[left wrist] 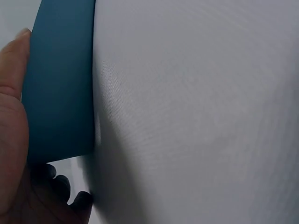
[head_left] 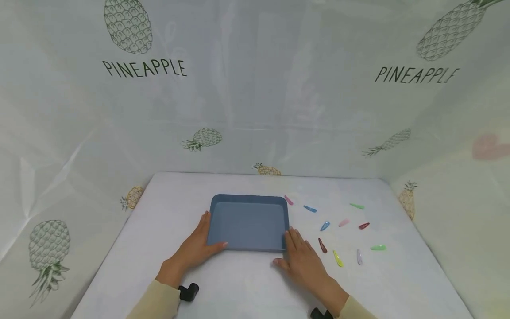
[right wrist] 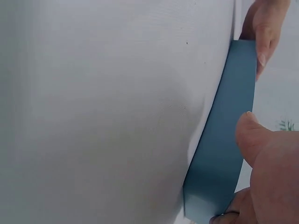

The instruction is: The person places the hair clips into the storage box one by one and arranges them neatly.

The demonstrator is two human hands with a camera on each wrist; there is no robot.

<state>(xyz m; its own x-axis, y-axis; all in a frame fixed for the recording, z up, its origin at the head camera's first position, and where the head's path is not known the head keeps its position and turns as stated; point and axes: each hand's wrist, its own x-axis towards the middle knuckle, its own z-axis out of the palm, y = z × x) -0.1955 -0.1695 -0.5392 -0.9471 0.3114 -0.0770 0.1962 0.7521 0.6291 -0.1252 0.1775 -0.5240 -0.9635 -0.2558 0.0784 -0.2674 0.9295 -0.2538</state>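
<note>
A shallow blue-grey rectangular tray (head_left: 248, 226) lies on the white table, its inside bare. My left hand (head_left: 191, 248) rests against the tray's left side, fingers extended along it and thumb across the near left corner. In the left wrist view, that thumb (left wrist: 11, 70) lies along the tray's near wall (left wrist: 60, 84). On the other side, my right hand (head_left: 304, 263) touches the right edge near the front corner with straight fingers. Its thumb points left, just in front of the tray in the head view. Both hands appear in the right wrist view, at either end of the near wall (right wrist: 222, 126).
Several snap hair clips lie scattered right of the tray, among them a yellow one (head_left: 338, 258), a dark red one (head_left: 322, 245), a blue one (head_left: 324, 226) and a green one (head_left: 378, 247). A pink clip (head_left: 288, 200) lies close to the tray's far right corner. Pineapple-print sheeting (head_left: 255, 88) surrounds the table.
</note>
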